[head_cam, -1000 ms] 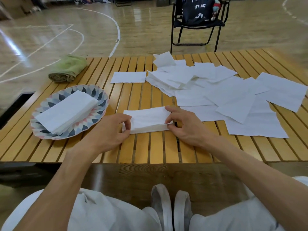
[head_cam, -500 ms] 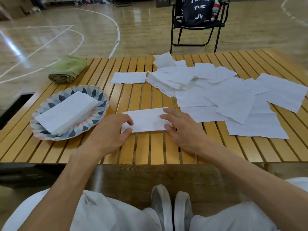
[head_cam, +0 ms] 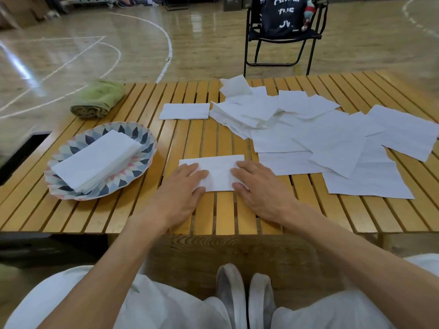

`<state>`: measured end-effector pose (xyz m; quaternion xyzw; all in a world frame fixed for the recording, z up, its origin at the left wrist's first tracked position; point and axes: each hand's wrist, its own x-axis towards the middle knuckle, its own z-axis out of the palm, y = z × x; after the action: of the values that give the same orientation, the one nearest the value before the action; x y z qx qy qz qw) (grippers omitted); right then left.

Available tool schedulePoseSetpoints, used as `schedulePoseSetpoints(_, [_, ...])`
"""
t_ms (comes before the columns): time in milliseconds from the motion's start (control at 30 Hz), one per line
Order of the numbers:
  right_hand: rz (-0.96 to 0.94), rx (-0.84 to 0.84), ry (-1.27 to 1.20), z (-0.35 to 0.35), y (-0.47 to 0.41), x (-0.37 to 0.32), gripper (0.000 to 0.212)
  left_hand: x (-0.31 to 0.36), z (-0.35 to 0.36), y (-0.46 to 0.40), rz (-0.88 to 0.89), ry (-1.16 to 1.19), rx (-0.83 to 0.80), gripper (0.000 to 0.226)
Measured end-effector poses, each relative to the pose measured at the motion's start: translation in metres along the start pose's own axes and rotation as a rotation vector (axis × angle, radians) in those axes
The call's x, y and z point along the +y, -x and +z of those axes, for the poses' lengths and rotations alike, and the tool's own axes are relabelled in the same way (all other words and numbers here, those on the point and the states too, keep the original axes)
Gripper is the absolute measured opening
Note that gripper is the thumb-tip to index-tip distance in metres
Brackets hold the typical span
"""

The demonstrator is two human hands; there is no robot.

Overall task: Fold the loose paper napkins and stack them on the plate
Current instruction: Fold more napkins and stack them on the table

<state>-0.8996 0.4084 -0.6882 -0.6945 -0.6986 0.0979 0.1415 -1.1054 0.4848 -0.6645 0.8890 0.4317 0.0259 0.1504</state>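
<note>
Head view, looking down on a slatted wooden table [head_cam: 223, 210]. Folded napkin [head_cam: 217, 172] lies flat near the table's near edge, at centre. Left hand [head_cam: 180, 198] rests on the napkin's left end and right hand [head_cam: 263, 193] on its right end, each with fingers straight and flat, pressing rather than grasping. Patterned plate [head_cam: 71, 188] sits to the left, apart from the napkin, bearing a stack of folded napkins [head_cam: 97, 160]. Loose unfolded napkins [head_cam: 332, 143] overlap in a spread across the right and far side. One folded napkin [head_cam: 184, 111] lies alone, farther back. Rolled green towel [head_cam: 99, 98] rests at the far left corner. Black folding chair [head_cam: 282, 32] stands beyond the table.
</note>
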Motion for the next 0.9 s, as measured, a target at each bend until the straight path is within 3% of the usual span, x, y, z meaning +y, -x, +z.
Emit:
schedulePoseSetpoints(133, [0.025,0.094,-0.012,-0.006,0.002,0.001,0.032,0.004,0.001,0.003,0.048,-0.006,0.035,0.045])
schedulePoseSetpoints(300, [0.053,0.071,-0.054,-0.008,-0.003,0.002,0.042,0.006,-0.003,-0.015,0.018,0.005,0.206,0.033])
schedulePoseSetpoints(533, [0.102,0.067,-0.104,-0.014,-0.016,0.004,0.037,0.001,-0.003,-0.030,0.004,-0.025,0.124,0.040])
schedulePoseSetpoints(900, [0.082,0.019,-0.120,-0.017,-0.018,0.006,0.031,0.002,-0.011,-0.028,-0.025,0.058,0.062,0.025])
